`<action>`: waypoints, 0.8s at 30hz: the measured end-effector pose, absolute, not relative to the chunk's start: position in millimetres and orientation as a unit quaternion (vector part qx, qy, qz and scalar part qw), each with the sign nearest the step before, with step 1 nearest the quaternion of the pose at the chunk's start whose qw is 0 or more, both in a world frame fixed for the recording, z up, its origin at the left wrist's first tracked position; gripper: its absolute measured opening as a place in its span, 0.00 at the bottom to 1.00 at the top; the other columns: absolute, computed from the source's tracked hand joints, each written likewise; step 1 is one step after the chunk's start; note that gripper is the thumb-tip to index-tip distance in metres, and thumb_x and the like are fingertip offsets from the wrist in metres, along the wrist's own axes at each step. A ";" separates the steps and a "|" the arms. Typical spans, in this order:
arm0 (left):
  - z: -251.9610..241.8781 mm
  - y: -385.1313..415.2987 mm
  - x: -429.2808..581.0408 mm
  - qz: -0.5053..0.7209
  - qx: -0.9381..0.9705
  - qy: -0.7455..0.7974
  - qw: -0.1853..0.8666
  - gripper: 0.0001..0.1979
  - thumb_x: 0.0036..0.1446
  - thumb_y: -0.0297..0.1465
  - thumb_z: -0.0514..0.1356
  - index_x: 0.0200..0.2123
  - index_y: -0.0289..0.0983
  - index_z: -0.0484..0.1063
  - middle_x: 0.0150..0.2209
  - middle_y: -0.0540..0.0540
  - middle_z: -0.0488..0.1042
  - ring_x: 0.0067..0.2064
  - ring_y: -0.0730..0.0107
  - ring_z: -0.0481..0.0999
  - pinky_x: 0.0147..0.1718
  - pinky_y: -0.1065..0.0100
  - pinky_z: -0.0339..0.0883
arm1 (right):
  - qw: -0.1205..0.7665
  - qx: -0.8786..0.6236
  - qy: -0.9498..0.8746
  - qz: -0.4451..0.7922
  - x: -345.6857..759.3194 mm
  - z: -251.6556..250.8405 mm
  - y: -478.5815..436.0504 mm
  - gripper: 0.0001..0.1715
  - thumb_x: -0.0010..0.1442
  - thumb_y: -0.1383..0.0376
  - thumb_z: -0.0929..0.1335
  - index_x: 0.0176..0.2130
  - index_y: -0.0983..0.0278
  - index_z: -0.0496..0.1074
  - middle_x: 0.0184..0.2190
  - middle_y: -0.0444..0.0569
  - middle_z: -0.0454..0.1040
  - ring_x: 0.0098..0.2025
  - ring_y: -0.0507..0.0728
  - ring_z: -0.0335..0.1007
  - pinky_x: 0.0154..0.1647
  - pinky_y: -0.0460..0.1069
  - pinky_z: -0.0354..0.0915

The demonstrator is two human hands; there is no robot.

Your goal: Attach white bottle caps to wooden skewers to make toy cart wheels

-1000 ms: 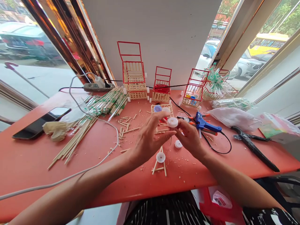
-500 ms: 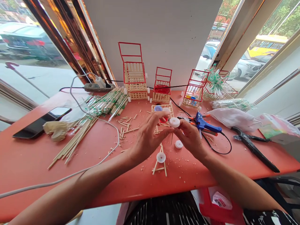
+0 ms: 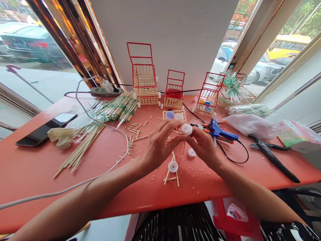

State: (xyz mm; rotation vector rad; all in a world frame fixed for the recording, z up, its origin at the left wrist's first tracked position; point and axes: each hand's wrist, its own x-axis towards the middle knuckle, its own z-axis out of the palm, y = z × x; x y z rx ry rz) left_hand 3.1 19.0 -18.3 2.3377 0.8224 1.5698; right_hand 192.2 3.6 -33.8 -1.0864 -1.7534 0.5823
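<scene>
Both hands meet above the middle of the red table (image 3: 37, 167). My left hand (image 3: 160, 144) and my right hand (image 3: 204, 145) pinch a small white plastic wheel (image 3: 186, 129) between their fingertips; a thin wooden stick (image 3: 184, 147) hangs down from it. Under the hands lies a small stick frame with a white wheel (image 3: 173, 166) on it. Another loose white wheel (image 3: 192, 153) rests on the table beside my right hand. A flat stick tray (image 3: 174, 116) holding a blue cap and a white cap sits just beyond my fingers.
Three red-and-wood miniature carts (image 3: 144, 80) stand at the back wall. A blue glue gun (image 3: 220, 132) with its cord lies right of the hands, black shears (image 3: 273, 157) further right. Bundled sticks (image 3: 100, 124), a phone (image 3: 46, 129) and a white cable (image 3: 107, 130) lie left.
The hands and the wheel have barely shifted; the view has tilted slightly, moving everything a little up in the frame.
</scene>
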 end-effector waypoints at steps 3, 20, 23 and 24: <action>-18.7 18.2 4.9 0.530 0.790 0.280 0.127 0.19 0.64 0.34 0.66 0.56 0.41 0.70 0.49 0.44 0.80 0.49 0.64 0.80 0.49 0.63 0.73 | 0.476 -0.442 -0.720 0.244 192.2 -34.9 4.0 0.11 0.67 0.55 0.69 0.41 0.60 0.74 0.33 0.45 0.75 0.35 0.54 0.70 0.39 0.50 0.66; -11.2 15.4 9.1 0.539 0.759 0.289 0.224 0.15 0.61 0.27 0.67 0.51 0.40 0.74 0.45 0.47 0.81 0.41 0.71 0.79 0.42 0.68 0.74 | 0.478 -0.432 -0.730 0.228 191.9 -34.9 2.2 0.11 0.69 0.56 0.68 0.40 0.60 0.73 0.31 0.43 0.74 0.33 0.52 0.67 0.37 0.48 0.64; -12.0 14.4 10.2 0.544 0.741 0.301 0.253 0.19 0.60 0.29 0.68 0.54 0.41 0.72 0.44 0.46 0.81 0.42 0.70 0.80 0.43 0.66 0.75 | 0.475 -0.441 -0.729 0.221 191.5 -33.9 1.6 0.11 0.68 0.56 0.68 0.40 0.60 0.74 0.31 0.43 0.73 0.32 0.52 0.67 0.35 0.47 0.63; -12.2 14.3 10.4 0.544 0.738 0.301 0.260 0.19 0.60 0.29 0.68 0.54 0.40 0.73 0.44 0.46 0.81 0.42 0.69 0.80 0.44 0.66 0.75 | 0.475 -0.443 -0.728 0.220 191.4 -33.7 1.6 0.11 0.68 0.56 0.68 0.40 0.60 0.74 0.31 0.43 0.74 0.32 0.52 0.66 0.34 0.47 0.63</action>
